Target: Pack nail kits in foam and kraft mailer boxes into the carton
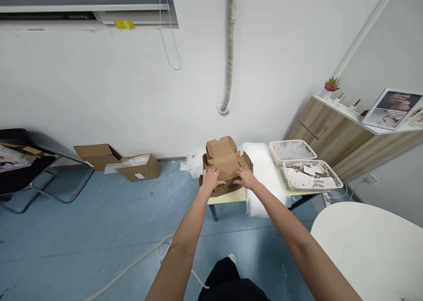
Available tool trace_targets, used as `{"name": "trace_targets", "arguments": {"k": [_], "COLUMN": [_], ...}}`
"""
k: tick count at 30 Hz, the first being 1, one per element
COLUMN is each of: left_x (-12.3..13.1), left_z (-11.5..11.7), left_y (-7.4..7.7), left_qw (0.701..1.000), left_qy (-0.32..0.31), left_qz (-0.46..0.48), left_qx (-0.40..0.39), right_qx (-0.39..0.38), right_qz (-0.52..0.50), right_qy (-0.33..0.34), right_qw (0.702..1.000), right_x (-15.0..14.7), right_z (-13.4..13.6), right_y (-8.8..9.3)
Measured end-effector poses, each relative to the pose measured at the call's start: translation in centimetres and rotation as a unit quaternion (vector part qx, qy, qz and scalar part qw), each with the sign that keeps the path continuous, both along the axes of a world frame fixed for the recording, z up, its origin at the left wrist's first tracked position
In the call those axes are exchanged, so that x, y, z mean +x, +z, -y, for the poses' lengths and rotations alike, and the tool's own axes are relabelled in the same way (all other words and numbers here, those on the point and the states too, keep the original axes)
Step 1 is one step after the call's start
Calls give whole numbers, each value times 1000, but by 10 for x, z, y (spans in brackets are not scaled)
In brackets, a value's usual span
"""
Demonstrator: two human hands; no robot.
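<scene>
A stack of brown, die-cut cardboard boxes [225, 165] lies on the left end of a low pale-yellow table [234, 196], the top one unfolded with its lid flap toward the wall. My left hand [211, 180] grips the near left corner of the stack, fingers over the cardboard and thumb pointing inward. At the near right corner, my right hand [245, 177] holds the cardboard in much the same way. The undersides of my fingers are hidden, so how many layers they grip I cannot tell. White packing sheets [261, 169] lie just right of the stack.
Two white plastic baskets [284, 163] with packets stand farther right on the table. A round white table [370, 243] is at the lower right, beyond it a wooden cabinet [340, 138]. Open cartons [142, 171] and a chair [24, 173] are leftward; a cable [132, 265] crosses the floor.
</scene>
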State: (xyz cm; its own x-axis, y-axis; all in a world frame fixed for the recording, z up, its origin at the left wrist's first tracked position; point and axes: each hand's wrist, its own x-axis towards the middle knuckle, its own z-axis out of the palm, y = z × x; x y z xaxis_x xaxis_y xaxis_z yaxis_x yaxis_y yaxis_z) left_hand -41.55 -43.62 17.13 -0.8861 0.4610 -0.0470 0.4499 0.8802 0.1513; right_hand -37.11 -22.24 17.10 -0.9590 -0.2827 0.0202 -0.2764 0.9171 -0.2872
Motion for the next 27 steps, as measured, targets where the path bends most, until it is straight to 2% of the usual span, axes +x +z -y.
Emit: {"name": "trace_targets", "arguments": {"k": [6, 10, 14, 18, 23, 27], "left_x": [-26, -31, -9, 24, 36, 30], "left_z": [3, 10, 9, -1, -4, -5], "left_y": [9, 9, -1, -16, -25, -21], "left_qw": [997, 998, 996, 982, 968, 949], "left_qy": [7, -7, 0, 37, 88, 94], "left_qz": [79, 58, -62, -176, -203, -209], "left_qx": [3, 35, 64, 66, 115, 217], "right_qx": [20, 58, 124, 138, 146, 174], "right_qz": [87, 112, 106, 112, 87, 13], "right_qy": [7, 6, 30, 39, 28, 39], "right_qw": [996, 992, 986, 983, 985, 984], "right_x": [-29, -44, -52, -57, -60, -56], "right_z": [2, 8, 15, 16, 13, 11], "right_y": [6, 12, 16, 19, 33, 55]}}
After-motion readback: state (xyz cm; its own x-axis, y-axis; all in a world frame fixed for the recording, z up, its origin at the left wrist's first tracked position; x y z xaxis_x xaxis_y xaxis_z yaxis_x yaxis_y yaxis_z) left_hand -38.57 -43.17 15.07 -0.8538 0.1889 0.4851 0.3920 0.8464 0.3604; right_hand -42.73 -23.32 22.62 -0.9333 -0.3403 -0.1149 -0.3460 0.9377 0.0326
